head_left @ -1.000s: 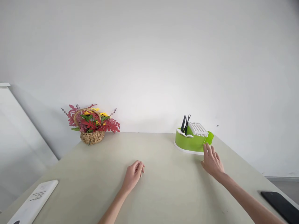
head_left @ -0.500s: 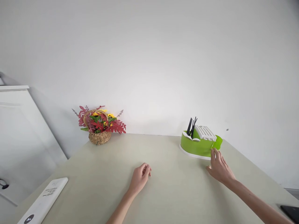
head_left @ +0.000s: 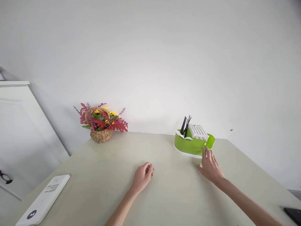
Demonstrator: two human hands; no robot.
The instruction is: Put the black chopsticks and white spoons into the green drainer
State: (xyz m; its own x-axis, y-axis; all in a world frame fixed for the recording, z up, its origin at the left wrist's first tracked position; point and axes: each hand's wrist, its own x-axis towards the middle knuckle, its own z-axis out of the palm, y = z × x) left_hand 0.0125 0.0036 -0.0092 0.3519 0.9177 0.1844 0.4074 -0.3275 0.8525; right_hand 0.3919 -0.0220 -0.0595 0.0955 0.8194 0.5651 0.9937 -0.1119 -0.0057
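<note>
Toward the back right of the table (head_left: 164,191) stands a green cutlery caddy (head_left: 189,146) with a white base. Its white slatted rack (head_left: 198,131) slopes toward the right, and black chopsticks (head_left: 185,126) stand upright in its left part. My right hand (head_left: 211,166) reaches to the caddy's right end, where its fingertips touch the lower front edge. Those fingers are stretched out and the thumb is apart, off the caddy. Loosely curled, my left hand (head_left: 142,176) rests on the table near the middle, with nothing visible in it.
A wicker basket (head_left: 101,136) of red and yellow flowers stands at the back left. On the left edge lies a long white device (head_left: 44,201). A black object (head_left: 293,215) is at the lower right. A white cabinet (head_left: 25,135) stands beyond the table's left side.
The caddy has slid left along the table, and my right hand has moved left with it. My left hand stays in about the same spot. The camera has shifted slightly.
</note>
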